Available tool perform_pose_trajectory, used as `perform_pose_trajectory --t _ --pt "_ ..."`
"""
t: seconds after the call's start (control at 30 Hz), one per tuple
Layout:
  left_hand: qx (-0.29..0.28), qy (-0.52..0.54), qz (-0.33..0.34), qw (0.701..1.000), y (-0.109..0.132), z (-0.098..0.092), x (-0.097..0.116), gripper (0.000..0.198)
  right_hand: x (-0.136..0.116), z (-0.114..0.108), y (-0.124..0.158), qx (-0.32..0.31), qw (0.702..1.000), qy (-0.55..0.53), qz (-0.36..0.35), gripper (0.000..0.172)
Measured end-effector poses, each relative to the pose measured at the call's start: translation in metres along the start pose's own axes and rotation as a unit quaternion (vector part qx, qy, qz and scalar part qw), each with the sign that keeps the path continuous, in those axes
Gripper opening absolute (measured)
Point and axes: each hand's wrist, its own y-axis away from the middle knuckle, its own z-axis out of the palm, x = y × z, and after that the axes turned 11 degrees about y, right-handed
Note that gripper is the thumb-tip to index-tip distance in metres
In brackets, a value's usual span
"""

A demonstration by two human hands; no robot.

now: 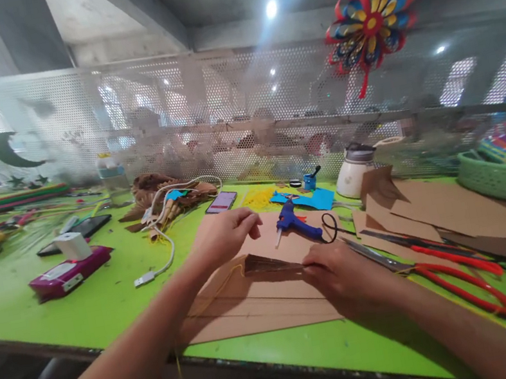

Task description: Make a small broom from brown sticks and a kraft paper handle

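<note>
Perforated mesh point(226, 90) backed the green table point(85, 320); the folded brown paper point(269, 264) was over a flat brown sheet point(265, 316), its narrow end pinched between the right hand's point(338, 266) fingers and thumb; the left hand point(229, 233) hovered just beyond the wider end, fingers curled, whether around anything I could not tell; a light, steady pinch probably suited the step best, sparing the folds; the paper's long axis ran roughly sideways, wider end pointing left.

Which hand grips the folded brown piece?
The right hand: it pinches the narrow end of the folded brown piece. The left hand is curled near the wide end, not gripping it.
</note>
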Motion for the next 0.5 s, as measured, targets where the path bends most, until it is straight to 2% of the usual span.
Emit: perform_pose_trajectory --t 0.13,0.23,0.43,0.5 --pt "-0.054 -0.049 0.037 0.997 -0.007 0.01 0.028 0.028 -0.003 0.006 -0.005 0.008 1.0 0.028 0.01 0.021" --pt "-0.088 -0.035 0.058 0.994 -0.013 0.022 0.036 0.023 -0.002 0.016 -0.011 0.024 0.999 0.048 0.002 0.019" --pt "-0.088 0.016 0.019 0.996 -0.013 0.046 0.01 0.025 0.004 0.027 -0.013 0.057 0.998 0.035 -0.006 0.011" --pt "-0.09 0.035 0.015 0.995 -0.012 0.049 0.004 0.028 0.006 0.025 -0.012 0.067 0.997 0.024 -0.006 0.017"
